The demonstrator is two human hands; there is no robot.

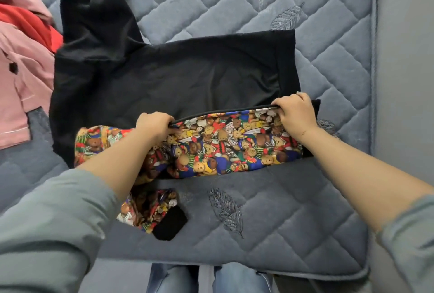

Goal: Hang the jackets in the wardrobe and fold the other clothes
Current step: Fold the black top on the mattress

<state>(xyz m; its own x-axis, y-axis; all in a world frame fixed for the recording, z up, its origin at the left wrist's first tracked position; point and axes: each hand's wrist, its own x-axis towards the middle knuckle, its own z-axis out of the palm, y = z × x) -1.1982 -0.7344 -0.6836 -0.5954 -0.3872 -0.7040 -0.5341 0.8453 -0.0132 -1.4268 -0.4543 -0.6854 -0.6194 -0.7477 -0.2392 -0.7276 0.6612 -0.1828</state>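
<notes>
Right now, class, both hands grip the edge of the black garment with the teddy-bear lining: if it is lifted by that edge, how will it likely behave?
The black garment will probably hang floppy: it lies creased on the bed, and its edge bends over between the left hand and right hand. The loose sleeve would likely dangle and drag. It looks unlikely to roll.

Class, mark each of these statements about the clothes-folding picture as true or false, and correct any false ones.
1. Both hands grip the black garment along its folded edge. True: the left hand and the right hand each hold it.
2. The garment's lining is plain white. False: the teddy-bear print lining is many-coloured.
3. The garment hangs on a hanger. False: it lies on the blue quilted mattress.
4. Pink clothing lies at the left. True.
5. The red garment lies at the right edge. False: it is at the left, among the pink clothing.
</notes>
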